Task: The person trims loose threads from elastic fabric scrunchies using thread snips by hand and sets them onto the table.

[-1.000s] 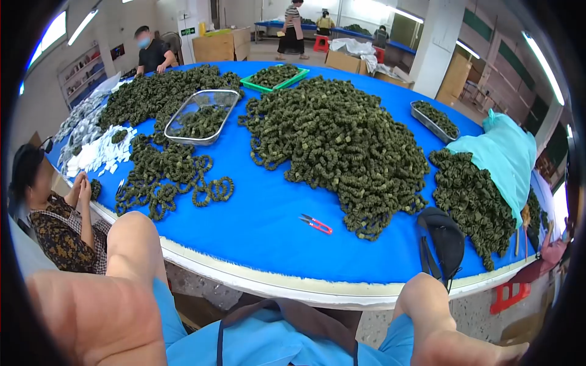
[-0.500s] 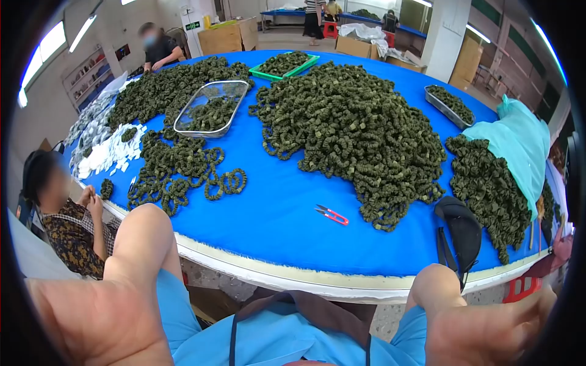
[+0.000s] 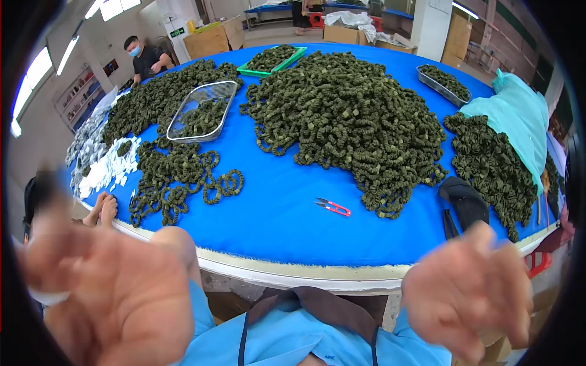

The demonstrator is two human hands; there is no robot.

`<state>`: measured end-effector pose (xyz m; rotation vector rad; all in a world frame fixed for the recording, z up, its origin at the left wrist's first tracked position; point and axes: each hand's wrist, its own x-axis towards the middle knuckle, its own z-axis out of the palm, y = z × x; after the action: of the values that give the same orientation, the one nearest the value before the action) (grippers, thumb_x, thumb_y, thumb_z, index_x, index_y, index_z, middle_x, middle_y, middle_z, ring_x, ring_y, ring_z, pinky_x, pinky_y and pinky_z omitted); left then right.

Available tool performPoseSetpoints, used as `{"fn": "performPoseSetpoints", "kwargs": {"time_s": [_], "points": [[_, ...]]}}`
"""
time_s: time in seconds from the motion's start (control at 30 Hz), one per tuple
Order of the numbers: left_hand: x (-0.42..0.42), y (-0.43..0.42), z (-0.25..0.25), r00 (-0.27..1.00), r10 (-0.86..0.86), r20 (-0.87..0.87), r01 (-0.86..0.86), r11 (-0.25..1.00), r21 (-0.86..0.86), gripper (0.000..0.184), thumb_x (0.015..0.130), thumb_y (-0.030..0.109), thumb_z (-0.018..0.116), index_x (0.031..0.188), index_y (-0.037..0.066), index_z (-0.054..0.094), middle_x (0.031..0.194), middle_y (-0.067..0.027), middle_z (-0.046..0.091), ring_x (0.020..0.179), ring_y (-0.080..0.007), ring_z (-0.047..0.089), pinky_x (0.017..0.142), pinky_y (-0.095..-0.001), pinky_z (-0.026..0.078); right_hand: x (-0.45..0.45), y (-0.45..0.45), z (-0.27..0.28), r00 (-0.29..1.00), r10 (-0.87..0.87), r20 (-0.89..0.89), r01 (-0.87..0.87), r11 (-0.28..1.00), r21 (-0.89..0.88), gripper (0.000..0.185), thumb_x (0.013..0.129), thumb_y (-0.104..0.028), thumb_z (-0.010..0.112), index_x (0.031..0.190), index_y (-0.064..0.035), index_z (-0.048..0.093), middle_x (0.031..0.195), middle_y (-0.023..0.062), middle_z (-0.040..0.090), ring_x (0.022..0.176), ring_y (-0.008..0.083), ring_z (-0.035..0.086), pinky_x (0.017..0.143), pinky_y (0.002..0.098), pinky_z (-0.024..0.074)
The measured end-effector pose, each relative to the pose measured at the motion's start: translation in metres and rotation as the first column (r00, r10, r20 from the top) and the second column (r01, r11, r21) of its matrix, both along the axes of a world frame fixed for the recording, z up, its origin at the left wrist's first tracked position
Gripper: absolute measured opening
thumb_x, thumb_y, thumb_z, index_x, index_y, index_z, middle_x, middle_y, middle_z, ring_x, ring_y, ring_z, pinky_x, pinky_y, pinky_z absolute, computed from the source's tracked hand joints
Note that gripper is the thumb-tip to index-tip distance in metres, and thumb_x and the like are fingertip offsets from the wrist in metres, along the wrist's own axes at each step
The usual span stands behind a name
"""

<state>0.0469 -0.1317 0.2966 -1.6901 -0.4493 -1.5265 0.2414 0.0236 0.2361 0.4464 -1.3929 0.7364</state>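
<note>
My left hand (image 3: 122, 293) is raised close to the camera at the lower left, its fingers apart and blurred. On the lower right, my right hand (image 3: 467, 293) is up in front of the table edge, fingers also apart and smeared by motion. I see nothing held in either hand. Red-handled thread snips (image 3: 333, 207) lie on the blue cloth (image 3: 268, 226) beyond my hands. Behind them rises a large heap of dark green ruched fabric loops (image 3: 348, 116), which look like scrunchies. A black pouch (image 3: 465, 201) with a strap lies just beyond my right hand.
A wire basket (image 3: 201, 113), a green tray (image 3: 271, 61) and a metal tray (image 3: 444, 85) hold more green loops. White tags (image 3: 110, 165) lie at left. A turquoise cloth (image 3: 513, 122) covers part of the right pile. One person (image 3: 146, 59) sits across the table; another's hands (image 3: 104, 207) are at left.
Both my hands have risen and moved inward, from low at the sides to in front of the table edge. The view has shifted slightly. The snips and piles stay in place.
</note>
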Motion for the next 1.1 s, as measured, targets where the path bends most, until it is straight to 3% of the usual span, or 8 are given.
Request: {"fn": "performPoseSetpoints", "kwargs": {"time_s": [0.2, 0.37, 0.4, 0.57, 0.77, 0.9, 1.0, 1.1], "points": [[-0.053, 0.086, -0.077, 0.804, 0.364, 0.471, -0.09, 0.857, -0.508, 0.016, 0.086, 0.002, 0.062, 0.096, 0.01, 0.07, 0.104, -0.0076, 0.067, 0.112, -0.0218, 0.053, 0.096, -0.0336, 0.042, -0.078, 0.058, -0.126, 0.723, -0.021, 0.69, 0.273, 0.927, -0.258, 0.032, 0.084, -0.007, 0.058, 0.116, -0.0061, 0.059, 0.122, 0.0097, 0.054, 0.107, 0.0243, 0.048, 0.09, 0.0366, 0.0416], [-0.129, 0.184, -0.211, 0.652, 0.572, 0.497, 0.312, 0.395, -0.864, 0.019, 0.079, 0.007, 0.068, 0.097, 0.004, 0.071, 0.098, -0.0065, 0.064, 0.08, -0.0138, 0.057, 0.068, -0.0267, 0.048, -0.096, 0.085, -0.248, 0.27, -0.378, 0.885, 0.459, 0.859, 0.227, 0.03, 0.085, -0.012, 0.064, 0.114, -0.005, 0.059, 0.107, 0.0096, 0.056, 0.096, 0.0239, 0.05, 0.085, 0.0336, 0.0432], [-0.135, 0.196, -0.233, 0.676, 0.682, 0.28, 0.033, 0.351, -0.936, 0.03, 0.078, 0.01, 0.069, 0.107, 0.003, 0.066, 0.098, -0.0091, 0.065, 0.082, -0.0196, 0.058, 0.068, -0.0308, 0.049, -0.095, 0.085, -0.252, 0.174, -0.415, 0.893, 0.448, 0.841, 0.304, 0.026, 0.086, -0.012, 0.064, 0.11, -0.0027, 0.061, 0.103, 0.0093, 0.057, 0.091, 0.0223, 0.052, 0.083, 0.0314, 0.0442], [-0.133, 0.243, -0.277, 0.53, 0.848, -0.005, -0.323, 0.197, -0.926, 0.042, 0.077, 0.01, 0.069, 0.117, 0.005, 0.056, 0.098, -0.0105, 0.065, 0.086, -0.0242, 0.059, 0.072, -0.0324, 0.051, -0.098, 0.09, -0.253, 0.14, -0.489, 0.861, 0.364, 0.834, 0.414, 0.024, 0.086, -0.012, 0.064, 0.108, -0.0027, 0.061, 0.099, 0.0094, 0.059, 0.089, 0.0228, 0.053, 0.082, 0.0312, 0.0443], [-0.146, 0.249, -0.274, 0.448, 0.891, 0.07, -0.251, 0.2, -0.947, 0.039, 0.083, 0.01, 0.067, 0.119, 0.005, 0.052, 0.1, -0.0091, 0.064, 0.087, -0.0186, 0.062, 0.069, -0.0295, 0.051, -0.098, 0.099, -0.263, 0.257, -0.481, 0.838, 0.42, 0.837, 0.351, 0.017, 0.089, -0.009, 0.06, 0.105, -0.0033, 0.062, 0.092, 0.0087, 0.06, 0.082, 0.0207, 0.055, 0.077, 0.0291, 0.0454], [-0.145, 0.208, -0.259, 0.313, 0.466, 0.828, 0.545, 0.626, -0.558, 0.033, 0.088, 0.009, 0.064, 0.118, 0.004, 0.051, 0.1, -0.0107, 0.065, 0.09, -0.0187, 0.062, 0.072, -0.0275, 0.051, -0.095, 0.104, -0.254, 0.481, 0.024, 0.877, 0.479, 0.83, -0.285, 0.013, 0.091, -0.009, 0.056, 0.101, -0.0037, 0.061, 0.088, 0.0075, 0.058, 0.072, 0.0189, 0.053, 0.068, 0.0303, 0.0453], [-0.118, 0.168, -0.255, 0.266, 0.38, 0.886, 0.731, 0.52, -0.442, 0.031, 0.09, 0.008, 0.063, 0.118, 0.004, 0.051, 0.1, -0.0112, 0.066, 0.09, -0.0182, 0.063, 0.073, -0.0267, 0.051, -0.096, 0.107, -0.255, 0.52, 0.274, 0.809, 0.447, 0.72, -0.531, 0.014, 0.095, -0.012, 0.051, 0.103, -0.0043, 0.06, 0.089, 0.0062, 0.059, 0.065, 0.0141, 0.051, 0.061, 0.0276, 0.0444], [-0.088, 0.141, -0.259, 0.172, 0.303, 0.938, 0.888, 0.365, -0.281, 0.03, 0.091, 0.008, 0.062, 0.119, 0.003, 0.052, 0.101, -0.0117, 0.066, 0.091, -0.0177, 0.063, 0.073, -0.026, 0.052, -0.096, 0.105, -0.244, 0.611, 0.714, 0.343, 0.181, 0.295, -0.938, 0.02, 0.098, -0.019, 0.053, 0.113, -0.0064, 0.057, 0.087, 0.0018, 0.055, 0.064, 0.0071, 0.046, 0.053, 0.0212, 0.0392]]}}
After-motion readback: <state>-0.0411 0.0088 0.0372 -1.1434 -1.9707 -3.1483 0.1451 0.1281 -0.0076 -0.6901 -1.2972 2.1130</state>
